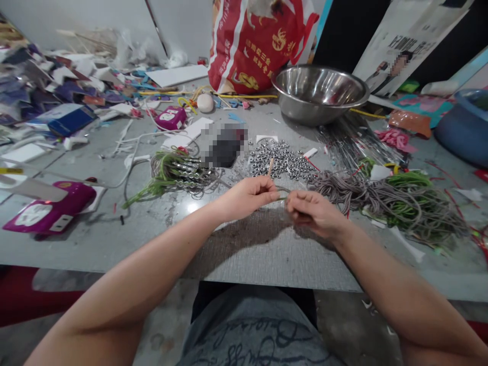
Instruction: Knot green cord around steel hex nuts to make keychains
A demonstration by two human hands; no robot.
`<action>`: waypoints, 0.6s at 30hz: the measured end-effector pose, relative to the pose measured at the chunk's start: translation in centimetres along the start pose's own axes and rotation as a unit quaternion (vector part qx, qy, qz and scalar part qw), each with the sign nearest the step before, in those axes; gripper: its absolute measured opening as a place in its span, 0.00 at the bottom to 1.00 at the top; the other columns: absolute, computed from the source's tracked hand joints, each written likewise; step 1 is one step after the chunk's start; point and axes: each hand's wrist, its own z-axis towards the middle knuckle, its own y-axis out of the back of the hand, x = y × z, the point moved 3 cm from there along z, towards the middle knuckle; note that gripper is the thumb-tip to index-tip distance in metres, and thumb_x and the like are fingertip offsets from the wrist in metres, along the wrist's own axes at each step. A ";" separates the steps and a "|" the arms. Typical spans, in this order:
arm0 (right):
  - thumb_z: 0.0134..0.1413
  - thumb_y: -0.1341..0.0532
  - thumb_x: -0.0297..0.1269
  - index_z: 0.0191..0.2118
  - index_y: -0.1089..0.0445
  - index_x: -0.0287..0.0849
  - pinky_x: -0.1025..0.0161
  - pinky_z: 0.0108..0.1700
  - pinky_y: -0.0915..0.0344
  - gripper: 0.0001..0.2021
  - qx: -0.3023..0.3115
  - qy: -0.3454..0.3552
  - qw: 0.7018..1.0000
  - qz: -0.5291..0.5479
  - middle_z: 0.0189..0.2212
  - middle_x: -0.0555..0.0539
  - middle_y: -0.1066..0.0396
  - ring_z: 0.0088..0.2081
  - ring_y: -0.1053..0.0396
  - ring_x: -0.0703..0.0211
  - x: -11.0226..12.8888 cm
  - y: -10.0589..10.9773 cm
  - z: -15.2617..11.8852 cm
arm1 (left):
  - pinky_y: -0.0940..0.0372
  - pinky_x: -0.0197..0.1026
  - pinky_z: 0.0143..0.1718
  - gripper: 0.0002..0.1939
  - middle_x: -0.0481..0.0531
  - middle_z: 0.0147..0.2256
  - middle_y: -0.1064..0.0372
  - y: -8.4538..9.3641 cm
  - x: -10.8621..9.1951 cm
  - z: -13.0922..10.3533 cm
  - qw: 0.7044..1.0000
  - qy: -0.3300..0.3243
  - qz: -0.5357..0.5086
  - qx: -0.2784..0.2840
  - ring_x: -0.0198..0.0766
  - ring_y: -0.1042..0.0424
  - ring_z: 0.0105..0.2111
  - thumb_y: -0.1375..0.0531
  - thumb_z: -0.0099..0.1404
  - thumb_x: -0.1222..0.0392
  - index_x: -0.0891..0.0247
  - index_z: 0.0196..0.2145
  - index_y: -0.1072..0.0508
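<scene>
Apparently the work was partway: the left hand [247, 197] pinched a cord [282, 199] above the near table [236, 262]; the right hand [316, 212] had fingers pressed together beside it, their hold blurred. Beaded strands [186, 172] at left seemed done; loose beads [276, 157] beyond and the right cord bundle [392, 201] seemed left.

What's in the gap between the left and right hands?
A thin cord spans the gap between the left hand and right hand, seen in the head view.
</scene>
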 end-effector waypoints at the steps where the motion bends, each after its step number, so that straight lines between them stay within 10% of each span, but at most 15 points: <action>1: 0.45 0.36 0.45 0.21 0.36 0.41 0.72 0.16 0.57 0.14 -0.035 0.023 0.999 0.022 0.14 0.58 0.46 0.13 0.54 0.74 0.4 0.4 0.0 | 0.52 0.32 0.21 0.09 0.41 0.19 0.49 0.3 0.0 -0.1 1.000 0.006 0.003 0.005 0.26 0.50 0.18 0.46 0.61 0.59 0.64 0.24 0.37; 10: 0.43 0.40 0.39 0.19 0.44 0.44 0.70 0.13 0.57 0.11 -0.270 0.166 0.941 0.116 0.11 0.60 0.54 0.12 0.61 0.72 2.5 4.9 0.0 | 0.57 0.31 0.16 0.09 0.40 0.15 0.51 2.4 1.9 -1.1 0.987 0.111 -0.090 0.079 0.25 0.53 0.14 0.43 0.59 0.54 0.63 0.28 0.30; 18: 0.44 0.41 0.38 0.18 0.40 0.43 0.70 0.15 0.55 0.11 -0.318 0.174 0.931 -0.030 0.15 0.57 0.46 0.14 0.52 0.71 1.6 5.6 0.7 | 0.36 0.35 0.26 0.10 0.53 0.28 0.25 1.1 2.8 -0.7 0.928 0.160 -0.328 0.074 0.33 0.28 0.24 0.38 0.55 0.56 0.65 0.28 0.34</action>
